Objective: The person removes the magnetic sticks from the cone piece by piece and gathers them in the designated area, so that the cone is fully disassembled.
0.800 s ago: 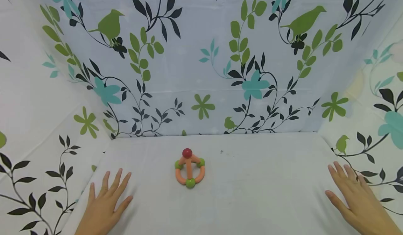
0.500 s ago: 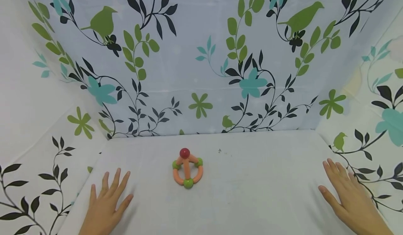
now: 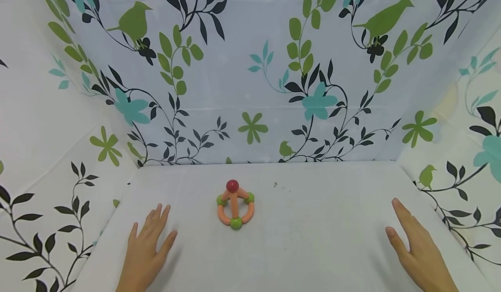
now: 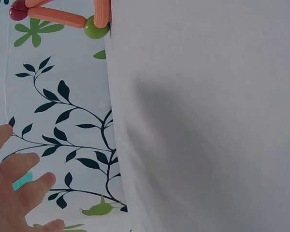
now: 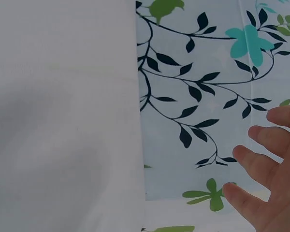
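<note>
A toy (image 3: 235, 205) made of an orange ring and bars, green balls and a red ball on top stands on the white table, left of centre. To its left is my left hand (image 3: 146, 244), fingers stretched out and holding nothing. On the far right my right hand (image 3: 420, 248) also has straight fingers and nothing in it. In the left wrist view part of the toy (image 4: 58, 17) shows at the top, with the spread fingers of my left hand (image 4: 14, 183) at the lower left. The right wrist view has only my right hand (image 5: 268, 169) before the printed cloth.
A white cloth covers the table (image 3: 313, 231). Behind it hangs a pale curtain (image 3: 235, 66) printed with birds, leaves and flowers. Similar printed cloth walls (image 3: 47, 131) close in the left and right sides.
Both hands have moved inward: the left one to the right, the right one to the left, turning more onto its edge. The toy stays in place; the view shifts slightly.
</note>
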Motion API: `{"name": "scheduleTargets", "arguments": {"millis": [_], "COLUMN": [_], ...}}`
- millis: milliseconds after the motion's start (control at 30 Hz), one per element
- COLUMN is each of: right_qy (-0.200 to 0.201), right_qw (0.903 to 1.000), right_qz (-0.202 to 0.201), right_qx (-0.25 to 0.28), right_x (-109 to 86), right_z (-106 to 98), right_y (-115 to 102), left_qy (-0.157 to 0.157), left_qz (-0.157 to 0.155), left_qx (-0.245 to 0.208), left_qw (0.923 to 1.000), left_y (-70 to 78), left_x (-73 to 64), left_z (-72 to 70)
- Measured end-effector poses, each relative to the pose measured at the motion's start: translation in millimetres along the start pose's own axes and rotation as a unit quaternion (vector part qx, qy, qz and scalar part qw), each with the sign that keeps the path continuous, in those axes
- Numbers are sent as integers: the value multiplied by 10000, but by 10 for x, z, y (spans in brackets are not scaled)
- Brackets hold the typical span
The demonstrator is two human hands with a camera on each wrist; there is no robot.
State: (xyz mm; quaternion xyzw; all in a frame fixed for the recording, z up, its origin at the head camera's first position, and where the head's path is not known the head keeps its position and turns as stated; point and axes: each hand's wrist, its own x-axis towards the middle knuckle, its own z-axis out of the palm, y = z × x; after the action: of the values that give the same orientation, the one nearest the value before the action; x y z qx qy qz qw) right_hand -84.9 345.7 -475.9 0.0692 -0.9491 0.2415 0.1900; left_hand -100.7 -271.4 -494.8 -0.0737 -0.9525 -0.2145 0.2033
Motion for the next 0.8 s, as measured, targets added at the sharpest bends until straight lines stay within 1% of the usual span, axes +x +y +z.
{"name": "scheduleTargets", "arguments": {"millis": [233, 367, 467, 533, 600, 667, 800], "right_qy": [-6, -32, 130, 278, 379, 401, 364], "right_qw": [9970, 9932, 9917, 9916, 9908, 9892, 9849], "right_qz": [548, 833, 817, 715, 625, 615, 655], "right_qx": [540, 809, 983, 1042, 1141, 1268, 1563], "right_x": [-4, 5, 35, 56, 80, 97, 115], "right_z": [171, 267, 341, 391, 441, 496, 618], "right_y": [-228, -368, -453, -502, -547, -587, -657], "left_qy": [355, 474, 471, 408, 313, 191, -18], "left_qz": [-154, -220, -333, -520, -786, -1106, -1769], "left_qx": [-380, -501, -692, -922, -1223, -1498, -2006], "left_qw": [9985, 9974, 9959, 9935, 9889, 9823, 9636], "left_y": [125, 195, 228, 254, 289, 328, 399], "left_x": [0, 4, 36, 56, 70, 75, 87], "left_z": [146, 186, 206, 225, 255, 296, 407]}}
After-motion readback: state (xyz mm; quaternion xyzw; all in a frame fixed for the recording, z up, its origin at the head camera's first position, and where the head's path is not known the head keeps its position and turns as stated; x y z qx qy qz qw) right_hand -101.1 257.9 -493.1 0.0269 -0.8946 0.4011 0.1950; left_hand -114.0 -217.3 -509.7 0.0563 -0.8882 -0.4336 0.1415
